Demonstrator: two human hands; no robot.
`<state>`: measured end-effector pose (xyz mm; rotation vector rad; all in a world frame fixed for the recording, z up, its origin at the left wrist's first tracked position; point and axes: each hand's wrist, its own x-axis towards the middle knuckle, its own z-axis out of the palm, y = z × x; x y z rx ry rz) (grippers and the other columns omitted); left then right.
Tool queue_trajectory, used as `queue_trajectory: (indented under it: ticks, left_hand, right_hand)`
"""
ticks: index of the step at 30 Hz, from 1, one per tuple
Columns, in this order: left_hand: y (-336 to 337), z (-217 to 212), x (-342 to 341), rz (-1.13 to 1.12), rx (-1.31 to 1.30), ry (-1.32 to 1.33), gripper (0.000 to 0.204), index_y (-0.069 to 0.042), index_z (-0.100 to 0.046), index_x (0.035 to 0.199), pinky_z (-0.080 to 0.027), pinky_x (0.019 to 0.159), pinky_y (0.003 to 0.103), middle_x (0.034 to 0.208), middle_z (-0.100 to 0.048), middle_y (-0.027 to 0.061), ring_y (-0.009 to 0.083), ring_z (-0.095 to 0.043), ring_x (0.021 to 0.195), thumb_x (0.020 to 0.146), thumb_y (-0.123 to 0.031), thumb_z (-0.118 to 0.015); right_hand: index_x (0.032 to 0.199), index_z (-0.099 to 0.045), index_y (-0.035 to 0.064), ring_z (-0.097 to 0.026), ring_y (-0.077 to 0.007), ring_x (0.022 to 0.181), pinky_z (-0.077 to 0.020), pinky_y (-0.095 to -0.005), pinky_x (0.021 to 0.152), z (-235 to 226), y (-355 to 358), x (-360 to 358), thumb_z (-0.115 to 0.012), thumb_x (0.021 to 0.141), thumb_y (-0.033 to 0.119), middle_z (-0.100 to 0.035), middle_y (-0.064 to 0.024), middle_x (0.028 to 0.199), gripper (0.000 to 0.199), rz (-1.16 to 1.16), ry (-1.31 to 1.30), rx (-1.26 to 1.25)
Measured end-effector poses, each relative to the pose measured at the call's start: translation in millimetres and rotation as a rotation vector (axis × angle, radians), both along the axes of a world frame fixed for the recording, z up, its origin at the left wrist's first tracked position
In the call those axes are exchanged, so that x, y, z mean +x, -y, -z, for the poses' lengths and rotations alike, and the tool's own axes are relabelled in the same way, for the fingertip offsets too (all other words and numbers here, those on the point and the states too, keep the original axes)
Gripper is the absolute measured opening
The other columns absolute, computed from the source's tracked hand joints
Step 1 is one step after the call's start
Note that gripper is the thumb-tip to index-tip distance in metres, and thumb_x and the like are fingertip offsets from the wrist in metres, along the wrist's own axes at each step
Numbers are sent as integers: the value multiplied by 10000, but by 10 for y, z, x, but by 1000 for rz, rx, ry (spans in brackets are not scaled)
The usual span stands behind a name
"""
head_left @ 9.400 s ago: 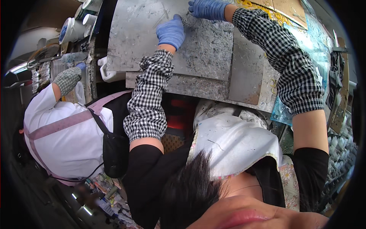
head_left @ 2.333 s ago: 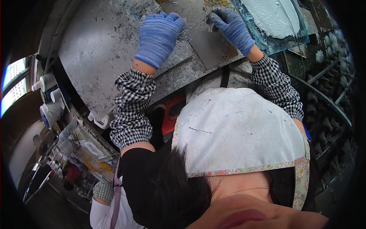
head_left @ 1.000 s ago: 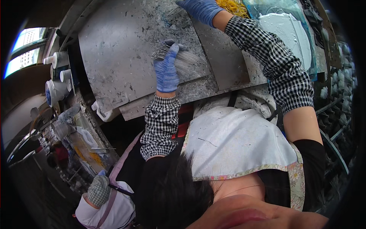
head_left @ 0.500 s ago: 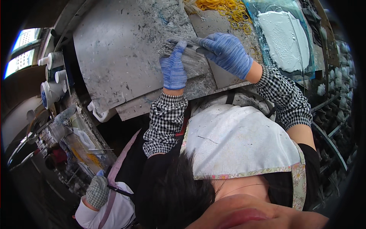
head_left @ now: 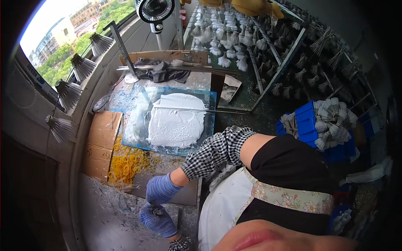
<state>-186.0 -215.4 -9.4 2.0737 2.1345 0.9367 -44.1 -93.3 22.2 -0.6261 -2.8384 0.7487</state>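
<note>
Both my hands wear blue knitted gloves and meet low over the grey work table. My left hand is closed round a bundle of thin grey strands; only a small part of the bundle shows. Just above it, my right hand has its fingers curled down to the same bundle, their tips mostly hidden. Beyond my right hand lies a heap of yellow rubber bands. Past them, a thick white paste is spread on a blue-edged plate, with a thin rod across it.
Brown cardboard lies left of the rubber bands. Fanned bundles line the window side. A fan and a dark cloth are at the back. Racks of white-tipped bundles stand back right; a blue crate is at the right.
My view has swung right, bringing the paste plate, racks and crate into sight. Both hands now appear lower in the picture, still together at the bundle.
</note>
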Motion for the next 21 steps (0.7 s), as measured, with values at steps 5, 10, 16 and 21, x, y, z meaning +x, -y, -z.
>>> queue_trajectory:
  ticks: [5,10,16,21]
  left_hand:
    - [149,171,-327,-191,26,357,229,-11,-588,968,-499,758,379,890,-610,110,242,-606,851,892,-208,-676]
    - [17,327,-214,-129,191,395,189,-4,-609,1002,-509,785,344,941,-629,119,217,-611,858,897,-150,-667]
    - [104,170,-241,-174,159,173,165,-85,-643,974,-496,760,365,904,-667,72,241,-641,815,834,-148,-703]
    - [88,27,-199,-110,219,22,224,-121,-623,987,-470,755,400,875,-638,78,288,-618,831,783,-162,-705]
  right_hand:
    - [879,-691,18,-666,-313,724,-527,-411,613,137,-329,-277,-626,865,403,-677,-143,794,391,144,-100,-130]
    - [973,-689,-13,-681,-310,741,-538,-418,553,691,-489,-896,-694,785,293,-684,-163,873,359,361,146,179]
    - [946,-706,66,-697,-299,865,-551,-434,654,592,-472,-1016,-645,809,194,-693,-149,957,197,380,115,99]
    - [990,-677,60,-702,-324,859,-555,-448,739,272,-509,-578,-515,890,185,-708,-170,944,228,419,315,159]
